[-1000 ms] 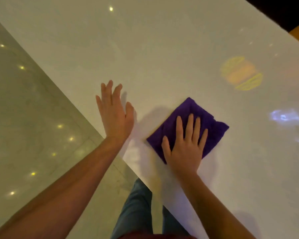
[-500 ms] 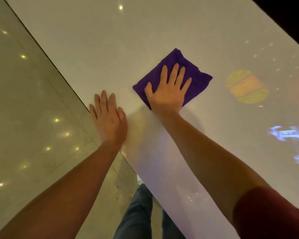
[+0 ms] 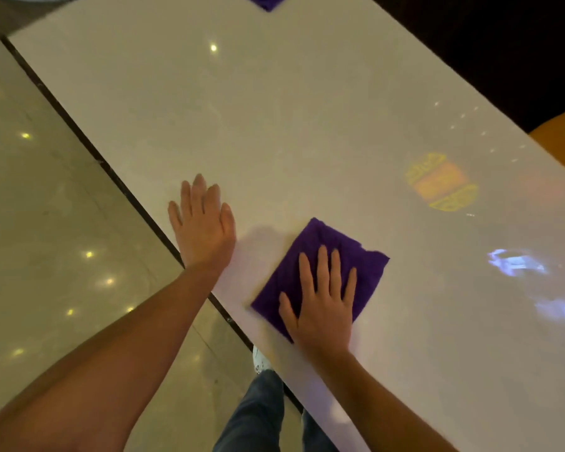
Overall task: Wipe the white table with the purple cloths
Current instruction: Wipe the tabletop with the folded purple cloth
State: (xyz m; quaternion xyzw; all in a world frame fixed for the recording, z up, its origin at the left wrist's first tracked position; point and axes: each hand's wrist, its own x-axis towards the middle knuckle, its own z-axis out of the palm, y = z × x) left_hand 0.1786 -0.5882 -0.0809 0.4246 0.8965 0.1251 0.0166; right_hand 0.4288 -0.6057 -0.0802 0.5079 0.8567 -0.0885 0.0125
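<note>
A folded purple cloth (image 3: 328,239) lies on the glossy white table (image 3: 274,119) close to its near edge. My right hand (image 3: 323,305) presses flat on the cloth's near half, fingers spread, so that part is hidden. Flat on the bare tabletop to the left of the cloth, right at the table's dark edge, rests my left hand (image 3: 204,230), open and holding nothing. A second purple cloth (image 3: 265,1) shows at the far end of the table, cut off by the frame's top.
The table edge runs diagonally from upper left to lower right, with shiny tiled floor (image 3: 46,223) to its left. My legs (image 3: 258,415) and a white shoe (image 3: 260,360) stand by the edge. An orange seat (image 3: 561,135) sits beyond the far side. Coloured light reflections mark the right half.
My right hand pushed the cloth away across the table, then pulled it back toward the near edge. The left hand stayed planted at the edge.
</note>
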